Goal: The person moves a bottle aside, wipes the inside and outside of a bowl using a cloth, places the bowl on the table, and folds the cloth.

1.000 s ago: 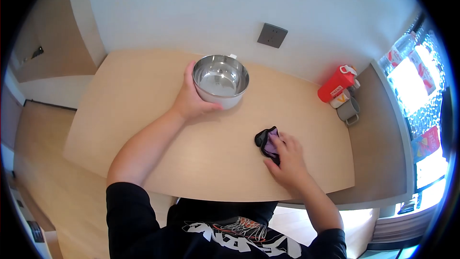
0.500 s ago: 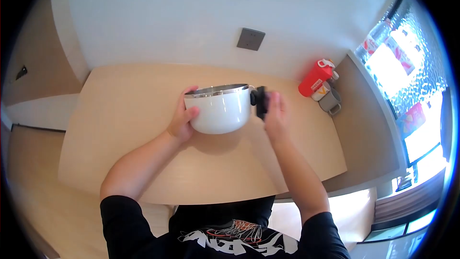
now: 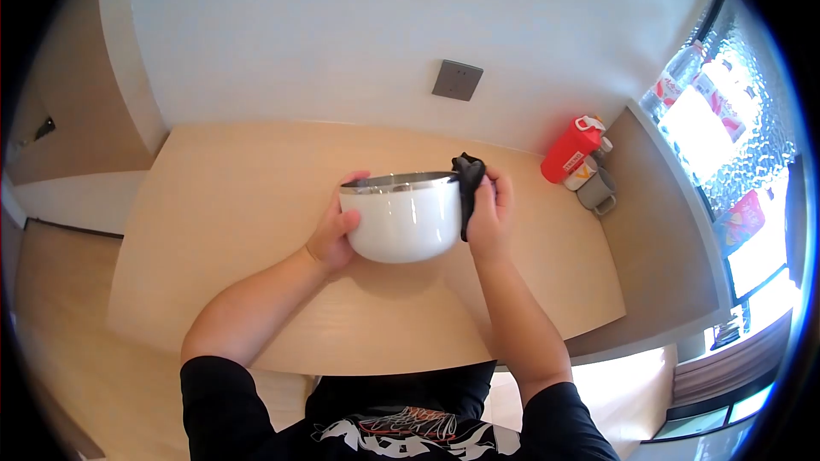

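A white bowl point(image 3: 405, 220) with a shiny steel rim is held up over the wooden table, tilted so that its outer side shows. My left hand point(image 3: 336, 226) grips its left side, thumb on the outer wall and fingers at the rim. On the other side my right hand point(image 3: 489, 212) is closed on a black cloth point(image 3: 468, 188), which lies against the right edge of the rim and hangs down the outer wall. Most of the bowl's inside is hidden.
The light wooden table point(image 3: 231, 205) meets a wall with a dark socket point(image 3: 458, 79). At the back right stand a red bottle point(image 3: 569, 152), a small white container point(image 3: 581, 174) and a grey mug point(image 3: 596, 191), beside a side panel point(image 3: 662, 230).
The bowl has been lifted and tilted from the table. My right hand has picked up the cloth from the table and brought it against the bowl's right rim.
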